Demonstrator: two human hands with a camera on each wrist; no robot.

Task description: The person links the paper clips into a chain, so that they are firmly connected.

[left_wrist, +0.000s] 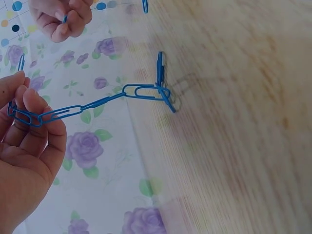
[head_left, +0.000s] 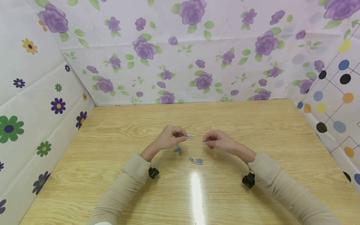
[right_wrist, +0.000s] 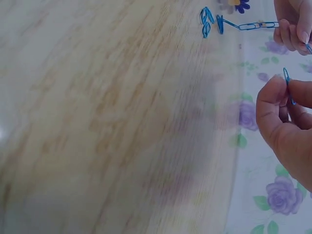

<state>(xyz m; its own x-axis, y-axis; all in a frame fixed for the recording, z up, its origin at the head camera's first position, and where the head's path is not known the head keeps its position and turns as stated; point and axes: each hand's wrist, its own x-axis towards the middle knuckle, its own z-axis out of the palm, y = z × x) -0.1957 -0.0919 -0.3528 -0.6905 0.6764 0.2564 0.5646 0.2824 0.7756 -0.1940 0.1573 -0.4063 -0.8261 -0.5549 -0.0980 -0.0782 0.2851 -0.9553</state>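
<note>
My left hand (head_left: 168, 138) pinches a chain of linked blue paper clips (left_wrist: 141, 91) between thumb and fingers. One clip of it (head_left: 191, 137) sticks out past the fingertips toward the right. The other end of the chain hangs down, and its last clips (head_left: 178, 150) lie bunched on the table. To the right, a short gap away, my right hand (head_left: 220, 141) pinches a single blue paper clip (right_wrist: 287, 84) between thumb and forefinger. The two hands do not touch, and both are above the table.
Three loose blue paper clips (head_left: 199, 162) lie on the wooden table (head_left: 118, 175) in front of and below the hands. A purple-flowered sheet (head_left: 202, 62) hangs behind the table, with patterned sheets at both sides. A dark wrist camera (head_left: 248, 180) sits under each sleeve cuff.
</note>
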